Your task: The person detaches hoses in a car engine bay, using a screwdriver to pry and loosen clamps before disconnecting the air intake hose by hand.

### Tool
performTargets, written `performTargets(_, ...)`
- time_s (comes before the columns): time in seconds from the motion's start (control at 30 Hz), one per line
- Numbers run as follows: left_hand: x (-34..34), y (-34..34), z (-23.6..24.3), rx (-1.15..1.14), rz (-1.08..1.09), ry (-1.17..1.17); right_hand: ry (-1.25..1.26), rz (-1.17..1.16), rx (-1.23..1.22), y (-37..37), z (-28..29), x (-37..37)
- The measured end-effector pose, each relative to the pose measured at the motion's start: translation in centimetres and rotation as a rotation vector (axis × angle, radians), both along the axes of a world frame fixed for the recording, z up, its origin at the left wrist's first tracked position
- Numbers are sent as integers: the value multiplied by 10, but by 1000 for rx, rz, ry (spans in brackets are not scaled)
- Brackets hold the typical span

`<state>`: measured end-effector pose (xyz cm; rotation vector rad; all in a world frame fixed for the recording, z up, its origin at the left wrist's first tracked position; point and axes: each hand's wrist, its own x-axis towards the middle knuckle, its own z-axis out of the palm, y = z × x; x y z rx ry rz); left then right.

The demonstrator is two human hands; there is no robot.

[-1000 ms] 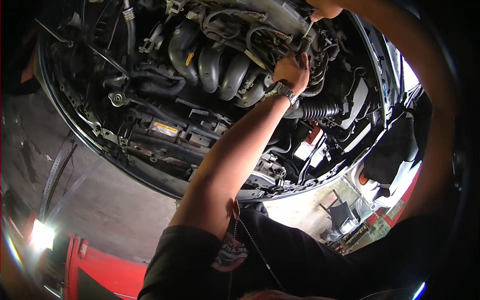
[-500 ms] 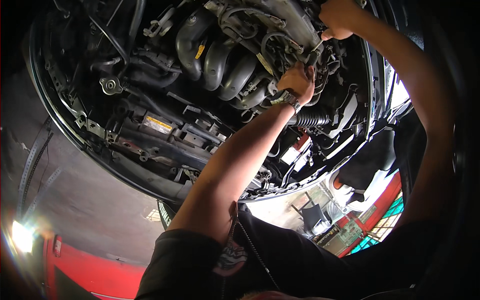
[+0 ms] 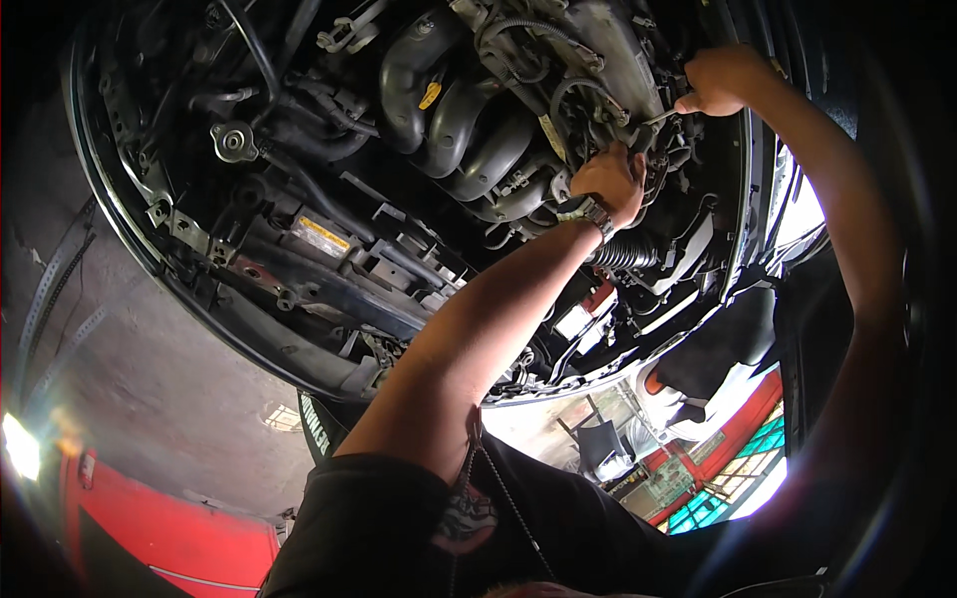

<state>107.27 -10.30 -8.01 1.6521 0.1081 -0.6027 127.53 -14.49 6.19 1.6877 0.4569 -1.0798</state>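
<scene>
Tool gripped in your right hand, arm stretched over engine bay; left hand fingers curled on hoses beside it.

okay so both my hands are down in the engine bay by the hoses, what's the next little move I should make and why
Probably steady the part with your left hand and give the slim metal tool in your right hand a small turn or push. The tool's tip already points into the cluster of hoses beside the ribbed intake runners, and your left fingers sit right under it. What the tip meets is hidden.

Engine bay w/ black intake manifold, ribbed hose, radiator cap.
</scene>
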Motion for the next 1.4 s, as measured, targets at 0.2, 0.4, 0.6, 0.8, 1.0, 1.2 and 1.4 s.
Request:
performTargets(0.2,3,4,-1,-12,-31,34,4,-12,-29,17,13,-15)
performTargets(0.4,6,10,2,-51,-36,70,-53,-171,-104,26,17,-29)
performTargets(0.6,4,8,5,-77,-37,95,-82,-256,-151,25,13,-35)
performTargets(0.8,3,9,0,-65,-3,67,-186,-278,-110,29,9,-60)
performTargets(1.0,4,5,-1,-52,-15,56,-231,-262,-68,23,9,-66)
performTargets(1.2,3,3,-10,-27,-6,-58,-325,-262,-7,16,-1,-78)
performTargets(1.4,-5,-12,-16,-18,32,-114,-284,-137,-2,-4,-6,-84)
